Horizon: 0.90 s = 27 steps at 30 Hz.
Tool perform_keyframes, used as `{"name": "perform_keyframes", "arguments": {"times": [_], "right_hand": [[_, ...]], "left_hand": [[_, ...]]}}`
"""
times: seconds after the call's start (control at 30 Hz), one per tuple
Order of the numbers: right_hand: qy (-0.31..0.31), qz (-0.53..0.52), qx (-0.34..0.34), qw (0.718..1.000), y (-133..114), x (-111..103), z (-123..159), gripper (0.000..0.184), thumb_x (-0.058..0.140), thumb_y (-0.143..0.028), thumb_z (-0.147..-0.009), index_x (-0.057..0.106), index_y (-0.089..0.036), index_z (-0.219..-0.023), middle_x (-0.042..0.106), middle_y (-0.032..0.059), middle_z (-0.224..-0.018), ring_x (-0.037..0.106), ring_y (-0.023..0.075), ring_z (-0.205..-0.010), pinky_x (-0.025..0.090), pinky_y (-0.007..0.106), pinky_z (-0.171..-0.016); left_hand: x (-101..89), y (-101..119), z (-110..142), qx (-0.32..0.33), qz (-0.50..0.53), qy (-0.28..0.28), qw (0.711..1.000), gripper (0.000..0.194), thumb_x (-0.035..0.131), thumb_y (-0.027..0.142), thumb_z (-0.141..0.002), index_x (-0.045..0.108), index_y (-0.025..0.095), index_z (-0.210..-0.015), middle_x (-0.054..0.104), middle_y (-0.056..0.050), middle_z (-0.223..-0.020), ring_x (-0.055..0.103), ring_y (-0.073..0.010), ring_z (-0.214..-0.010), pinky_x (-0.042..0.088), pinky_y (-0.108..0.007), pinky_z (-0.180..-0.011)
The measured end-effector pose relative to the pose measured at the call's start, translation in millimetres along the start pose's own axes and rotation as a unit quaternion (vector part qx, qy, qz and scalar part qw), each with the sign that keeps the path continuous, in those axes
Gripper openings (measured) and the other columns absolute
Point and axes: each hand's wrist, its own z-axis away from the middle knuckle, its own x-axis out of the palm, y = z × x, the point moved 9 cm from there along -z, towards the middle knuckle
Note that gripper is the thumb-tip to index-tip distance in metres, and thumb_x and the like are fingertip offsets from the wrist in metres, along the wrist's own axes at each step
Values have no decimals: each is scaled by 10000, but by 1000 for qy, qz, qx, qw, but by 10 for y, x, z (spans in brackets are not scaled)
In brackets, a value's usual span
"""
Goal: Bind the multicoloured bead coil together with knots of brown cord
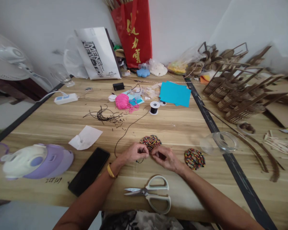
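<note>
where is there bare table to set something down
Bare wood shows between the black thread spool and rightmost bead coil, and between the power strip and purple device. The right side is crowded with brown baskets.

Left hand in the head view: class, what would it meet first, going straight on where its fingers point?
The left hand would probably meet the bare right hand, whose fingertips are very close; the small multicoloured beads lie nearby, but depth is unclear.
</note>
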Motion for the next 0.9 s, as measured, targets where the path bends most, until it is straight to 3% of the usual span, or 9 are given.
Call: {"name": "perform_keyframes", "arguments": {"times": [0.9], "right_hand": [[-16, 3, -4, 1000, -24, 27, -12, 110, 527, -245, -939, 590, -169, -890, 590, 28, -721, 542, 122, -608, 437, 220, -557]], "left_hand": [[14, 32, -6, 5, -34, 9, 999, 161, 643, 262, -736, 679, 106, -747, 584, -2, -604, 482, -93, -574, 381, -184, -539]]}}
